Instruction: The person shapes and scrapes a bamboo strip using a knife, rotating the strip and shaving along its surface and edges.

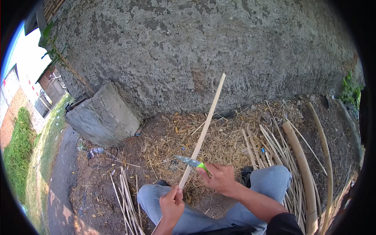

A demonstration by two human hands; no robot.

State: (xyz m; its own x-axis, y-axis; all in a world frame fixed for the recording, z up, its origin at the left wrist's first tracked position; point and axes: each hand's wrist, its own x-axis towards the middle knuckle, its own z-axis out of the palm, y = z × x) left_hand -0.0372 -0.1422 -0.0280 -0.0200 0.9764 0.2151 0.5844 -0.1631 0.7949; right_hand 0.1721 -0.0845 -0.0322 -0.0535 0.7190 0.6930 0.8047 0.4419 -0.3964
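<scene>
A long, pale bamboo strip (208, 121) slants up and away from me over the littered ground. My left hand (171, 204) pinches its near end between thumb and fingers, just above my left knee. In my right hand (219, 177) is a knife (188, 161) with a bright green handle, the fingers wrapped round it. The knife's blade points left and lies across the lower part of the strip, touching or nearly touching it. My right hand's palm side is hidden.
Split bamboo strips (126, 201) lie to my left. On my right are more strips (275, 149), a thick bamboo pole (301, 168) and a thinner curved pole (326, 156). A rough wall (235, 51) rises ahead, with a concrete block (105, 113) at its left.
</scene>
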